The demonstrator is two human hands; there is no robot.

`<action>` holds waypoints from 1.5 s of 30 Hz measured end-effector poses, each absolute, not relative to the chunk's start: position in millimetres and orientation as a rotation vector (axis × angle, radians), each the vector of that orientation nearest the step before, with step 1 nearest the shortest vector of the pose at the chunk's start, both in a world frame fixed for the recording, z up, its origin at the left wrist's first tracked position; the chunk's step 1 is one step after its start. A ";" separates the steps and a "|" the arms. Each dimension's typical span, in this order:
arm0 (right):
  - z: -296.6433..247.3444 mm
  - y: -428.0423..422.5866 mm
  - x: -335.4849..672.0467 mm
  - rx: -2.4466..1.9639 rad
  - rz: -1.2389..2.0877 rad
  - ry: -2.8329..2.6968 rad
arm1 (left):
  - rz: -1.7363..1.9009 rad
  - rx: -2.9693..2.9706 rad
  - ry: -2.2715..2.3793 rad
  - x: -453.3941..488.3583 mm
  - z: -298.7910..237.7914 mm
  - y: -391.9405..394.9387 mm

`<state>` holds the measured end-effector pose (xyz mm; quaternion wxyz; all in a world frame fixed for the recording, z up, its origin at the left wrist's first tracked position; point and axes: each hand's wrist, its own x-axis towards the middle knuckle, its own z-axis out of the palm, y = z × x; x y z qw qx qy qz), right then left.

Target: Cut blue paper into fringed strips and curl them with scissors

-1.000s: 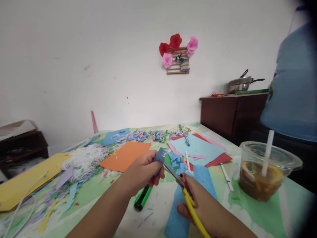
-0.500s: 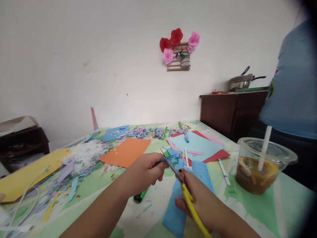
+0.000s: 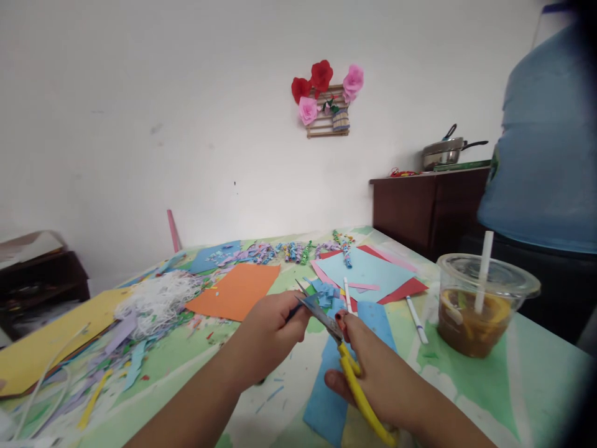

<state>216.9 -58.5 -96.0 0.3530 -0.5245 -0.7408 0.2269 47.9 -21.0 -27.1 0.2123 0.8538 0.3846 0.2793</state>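
Observation:
My left hand (image 3: 275, 330) is closed on a small blue paper strip (image 3: 295, 311), mostly hidden by the fingers. In my right hand (image 3: 368, 367) are yellow-handled scissors (image 3: 357, 389), their blades parted and reaching to the strip at my left fingertips. Beneath the right hand lies a blue paper sheet (image 3: 324, 410), and another blue piece (image 3: 379, 323) is just behind it. Several cut blue scraps (image 3: 329, 292) sit beyond the blades. A white marker (image 3: 347, 295) rests beside those scraps.
Orange paper (image 3: 237, 289), shredded white paper (image 3: 156, 302) and yellow paper (image 3: 60, 336) spread over the left side. Light blue paper (image 3: 366, 270) lies on red and pink sheets at the back. On the right stand a lidded drink cup with a straw (image 3: 478, 323) and another marker (image 3: 416, 320).
The camera view has turned slightly right, so most things appear shifted left. My hands keep the same hold on strip and scissors. The green marker under the left hand is now mostly hidden.

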 end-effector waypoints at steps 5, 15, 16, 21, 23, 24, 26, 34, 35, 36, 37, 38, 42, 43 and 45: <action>-93.6 -61.6 215.8 -1.361 0.695 -1.903 | 0.761 2.379 1.037 49.2 -26.5 -21.1; -101.8 -60.7 219.0 -1.191 0.638 -2.020 | 0.745 2.424 1.042 48.0 -24.2 -23.0; -102.3 -58.8 219.4 -1.188 0.616 -2.041 | 0.738 2.428 1.053 48.0 -24.6 -22.7; -107.4 -49.8 220.4 -1.234 0.525 -2.087 | 0.717 2.417 1.083 48.6 -26.5 -20.7; -107.4 -50.6 219.0 -1.273 0.556 -2.056 | 0.698 2.388 1.077 48.7 -26.7 -19.6; -106.3 -52.0 218.1 -1.298 0.590 -2.031 | 0.689 2.377 1.069 48.8 -26.8 -19.2; -102.3 -55.5 216.2 -1.356 0.662 -1.978 | 0.682 2.387 1.051 49.0 -26.7 -18.5; -100.7 -58.0 216.5 -1.368 0.668 -1.906 | 0.758 2.449 1.063 52.1 -30.1 -18.4; -102.5 -57.5 216.5 -1.370 0.676 -1.911 | 0.760 2.447 1.057 52.2 -30.2 -18.3; -104.1 -57.0 216.4 -1.375 0.680 -1.912 | 0.758 2.444 1.052 52.3 -30.0 -18.3; -105.5 -56.7 216.1 -1.380 0.680 -1.912 | 0.749 2.438 1.050 52.2 -29.5 -18.3; -106.6 -56.4 215.8 -1.389 0.675 -1.909 | 0.741 2.424 1.050 52.0 -28.7 -18.4; -108.0 -55.6 215.6 -1.436 0.658 -1.908 | 0.661 2.318 1.028 49.6 -25.9 -18.4; -107.7 -55.3 215.8 -1.440 0.645 -1.914 | 0.646 2.281 1.021 48.5 -25.9 -18.1; -106.3 -54.6 216.0 -1.433 0.605 -1.931 | 0.620 2.186 1.007 46.1 -26.7 -17.0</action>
